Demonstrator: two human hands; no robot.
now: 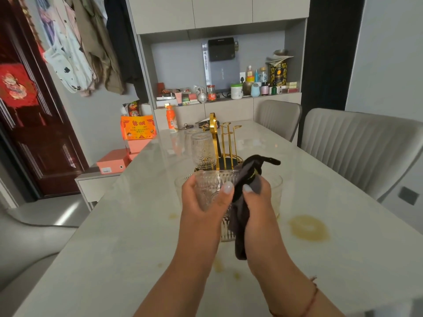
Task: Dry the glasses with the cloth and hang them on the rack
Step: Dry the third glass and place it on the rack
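My left hand (202, 197) grips a clear ribbed glass (211, 185) above the table, its fingers wrapped around the wall. My right hand (257, 195) holds a dark grey cloth (242, 216) bunched against the glass's right side; one end sticks up, the other hangs down. Behind stands a gold rack (226, 143) with upright prongs. An upside-down ribbed glass (203, 151) hangs on its left side, and a second one (191, 133) shows behind it. A clear glass bowl (275, 186) sits under my hands, mostly hidden.
The pale marble table (137, 225) carries a yellow stain (309, 227) at right and small spots near my arms. An orange bottle (171, 118) stands at the far end. Grey chairs (357, 143) line the right side. Orange boxes (128, 143) sit left of the table.
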